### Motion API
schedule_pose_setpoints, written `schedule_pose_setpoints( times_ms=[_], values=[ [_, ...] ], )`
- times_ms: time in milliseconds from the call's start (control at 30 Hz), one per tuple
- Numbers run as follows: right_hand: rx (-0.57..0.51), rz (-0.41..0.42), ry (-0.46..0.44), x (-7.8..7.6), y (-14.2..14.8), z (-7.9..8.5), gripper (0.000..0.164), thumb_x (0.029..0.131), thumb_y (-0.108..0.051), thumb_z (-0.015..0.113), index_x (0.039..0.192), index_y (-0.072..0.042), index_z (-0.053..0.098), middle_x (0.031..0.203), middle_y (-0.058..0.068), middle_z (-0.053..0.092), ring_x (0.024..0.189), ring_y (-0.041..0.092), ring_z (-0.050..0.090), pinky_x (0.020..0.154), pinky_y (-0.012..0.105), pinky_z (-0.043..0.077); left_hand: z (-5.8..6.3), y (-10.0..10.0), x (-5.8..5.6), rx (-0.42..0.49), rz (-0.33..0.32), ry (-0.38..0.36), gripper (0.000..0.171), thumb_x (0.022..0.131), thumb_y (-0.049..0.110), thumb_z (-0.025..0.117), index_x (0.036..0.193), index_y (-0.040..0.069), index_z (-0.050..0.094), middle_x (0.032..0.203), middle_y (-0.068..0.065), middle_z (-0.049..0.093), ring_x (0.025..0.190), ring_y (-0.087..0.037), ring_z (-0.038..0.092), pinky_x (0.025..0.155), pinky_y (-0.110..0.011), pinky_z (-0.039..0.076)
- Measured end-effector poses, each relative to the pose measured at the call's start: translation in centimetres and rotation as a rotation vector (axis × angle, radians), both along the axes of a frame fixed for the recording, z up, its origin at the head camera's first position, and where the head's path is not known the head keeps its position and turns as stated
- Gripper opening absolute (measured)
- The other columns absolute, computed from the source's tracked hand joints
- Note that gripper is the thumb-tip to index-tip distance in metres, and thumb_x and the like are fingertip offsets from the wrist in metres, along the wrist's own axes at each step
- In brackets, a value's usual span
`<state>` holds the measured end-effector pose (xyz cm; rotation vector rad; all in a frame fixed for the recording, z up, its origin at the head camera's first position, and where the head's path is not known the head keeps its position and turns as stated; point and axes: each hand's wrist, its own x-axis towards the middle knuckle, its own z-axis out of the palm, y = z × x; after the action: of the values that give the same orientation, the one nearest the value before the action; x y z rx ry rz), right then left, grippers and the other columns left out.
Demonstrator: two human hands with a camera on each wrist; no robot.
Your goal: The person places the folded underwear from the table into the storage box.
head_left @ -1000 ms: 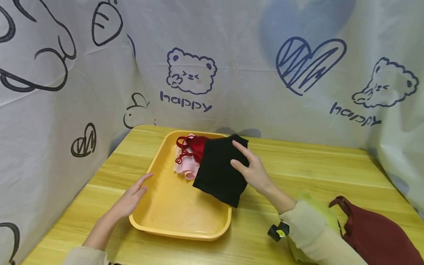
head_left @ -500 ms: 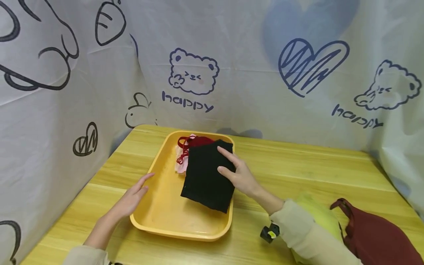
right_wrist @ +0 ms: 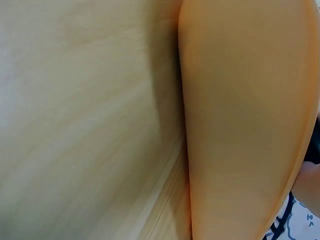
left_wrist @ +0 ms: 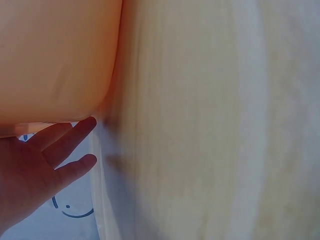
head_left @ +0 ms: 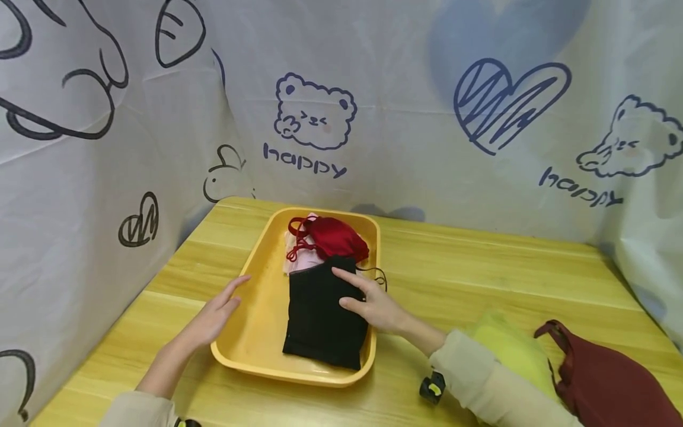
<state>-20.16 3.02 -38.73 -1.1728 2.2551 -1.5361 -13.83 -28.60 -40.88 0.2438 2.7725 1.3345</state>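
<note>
In the head view a black cloth bag (head_left: 325,317) lies over the inside of the yellow plastic tray (head_left: 251,350), near its right wall. My right hand (head_left: 376,305) holds the bag by its right side, index finger and thumb on the upper face; the other fingers are hidden. A thin black cord (head_left: 381,276) loops out above the hand. Behind the bag sits a red satin drawstring pouch (head_left: 337,237) on a pale pink cloth piece (head_left: 305,260). My left hand (head_left: 210,320) rests with extended fingers against the tray's left rim.
On the wooden table (head_left: 453,267), to the right, lie a yellow-green cloth item (head_left: 504,347) and a dark red bag (head_left: 603,367) with a strap, partly behind my right sleeve. White fabric walls (head_left: 400,148) with drawings enclose the back and sides.
My right hand has carried the black bag left and toward me, from over the tray's right rim into the tray, uncovering the red pouch. The left hand stays at the rim.
</note>
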Motion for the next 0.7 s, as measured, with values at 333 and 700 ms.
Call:
schedule_pose_setpoints(
  times_ms=[333, 700],
  values=[
    [0.142, 0.092, 0.044, 0.1, -0.6, 0.0, 0.052, 0.088, -0.007, 0.058, 0.135, 0.002, 0.040, 0.137, 0.019, 0.043, 0.124, 0.030, 0.041, 0.103, 0.044, 0.033, -0.1, -0.1, -0.1, 0.005, -0.001, 0.012, 0.043, 0.100, 0.012, 0.028, 0.142, 0.004, 0.024, 0.144, -0.030, 0.020, 0.129, -0.051, 0.019, 0.100, -0.065, 0.019],
    [0.382, 0.117, 0.188, 0.3, -1.6, 0.4, 0.051, 0.087, -0.009, 0.060, 0.134, 0.000, 0.043, 0.130, 0.019, 0.048, 0.120, 0.029, 0.045, 0.101, 0.042, 0.036, 0.1, 0.0, 0.0, -0.003, -0.005, 0.021, 0.042, 0.100, 0.013, 0.028, 0.141, 0.004, 0.025, 0.144, -0.030, 0.021, 0.129, -0.051, 0.020, 0.099, -0.065, 0.021]
  ],
)
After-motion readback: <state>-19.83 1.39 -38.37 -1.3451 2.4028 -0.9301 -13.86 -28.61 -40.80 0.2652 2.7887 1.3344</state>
